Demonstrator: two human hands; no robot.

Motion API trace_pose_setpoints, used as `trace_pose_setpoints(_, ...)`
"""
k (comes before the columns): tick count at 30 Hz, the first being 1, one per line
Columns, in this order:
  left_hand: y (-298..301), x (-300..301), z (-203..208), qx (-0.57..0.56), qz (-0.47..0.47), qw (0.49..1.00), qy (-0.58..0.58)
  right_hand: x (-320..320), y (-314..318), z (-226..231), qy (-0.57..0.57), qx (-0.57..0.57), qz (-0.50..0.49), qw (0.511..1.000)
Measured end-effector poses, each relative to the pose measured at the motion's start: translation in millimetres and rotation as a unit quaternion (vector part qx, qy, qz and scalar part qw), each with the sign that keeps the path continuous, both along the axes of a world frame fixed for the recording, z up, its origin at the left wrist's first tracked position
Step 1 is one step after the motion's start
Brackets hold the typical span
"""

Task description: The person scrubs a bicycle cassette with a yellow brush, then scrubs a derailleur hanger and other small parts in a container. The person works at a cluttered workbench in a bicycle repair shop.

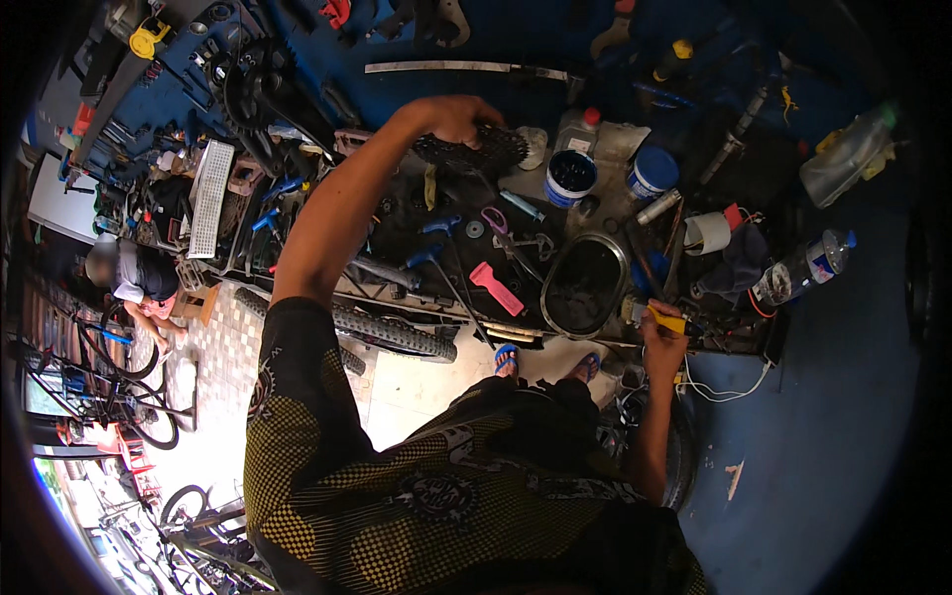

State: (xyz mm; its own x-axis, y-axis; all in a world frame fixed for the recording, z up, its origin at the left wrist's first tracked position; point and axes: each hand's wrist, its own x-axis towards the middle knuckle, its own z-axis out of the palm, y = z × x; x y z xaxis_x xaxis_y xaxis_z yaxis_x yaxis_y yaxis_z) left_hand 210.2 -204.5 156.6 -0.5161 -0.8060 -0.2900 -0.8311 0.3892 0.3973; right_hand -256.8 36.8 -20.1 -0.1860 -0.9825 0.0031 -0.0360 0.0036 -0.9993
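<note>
My left hand [458,121] reaches over the far part of the workbench, its fingers closed around a dark, toothed bicycle cassette [501,152]. The cassette is held above the bench top. At the near right edge of the bench, my right hand [662,349] grips what looks like a paintbrush with a yellow handle [670,320]. Its pale end points left, beside an oval metal basin [546,303] with dark contents. Behind the basin stand an open tub of dark stuff [570,188] and a blue-lidded tub [654,171].
A pink plastic tool [496,289], blue-handled tools [426,256] and scissors [494,220] lie left of the basin. Plastic bottles [829,253] are at the right. A bicycle tyre [397,335] sits under the bench's front edge. Another person [139,278] is at far left, near bicycles.
</note>
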Motion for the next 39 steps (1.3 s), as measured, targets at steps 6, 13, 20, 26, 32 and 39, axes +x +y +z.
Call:
trace_pose_setpoints(6, -27.2, 11.6, -6.2, -0.002, 0.037, 0.994, -0.101, -8.1, -0.7, -7.8, 0.044, -0.016, -0.001, 0.999)
trace_pose_setpoints(13, -15.4, 5.1, 11.8, 0.025, 0.027, 0.995, -0.091, -11.2, -8.6, -9.5, 0.034, -0.012, 0.03, 0.999)
trace_pose_setpoints(20, 15.5, 10.6, 59.6, -0.129, 0.031, 0.991, -0.017, 115.2, -83.3, 53.8, 0.344, -0.212, 0.235, 0.884)
trace_pose_setpoints(26, 21.9, 8.6, 91.0, -0.131, 0.063, 0.989, 0.018, 264.7, -151.9, 17.5, 0.517, -0.304, 0.394, 0.697)
trace_pose_setpoints(32, 42.5, 13.0, 101.5, -0.161, 0.09, 0.983, 0.011, 343.3, -200.8, -2.1, 0.539, -0.04, 0.523, 0.659)
trace_pose_setpoints(39, 37.9, 23.3, 84.6, -0.145, 0.096, 0.985, 0.006, 264.3, -189.4, 29.3, 0.353, -0.199, 0.463, 0.788)
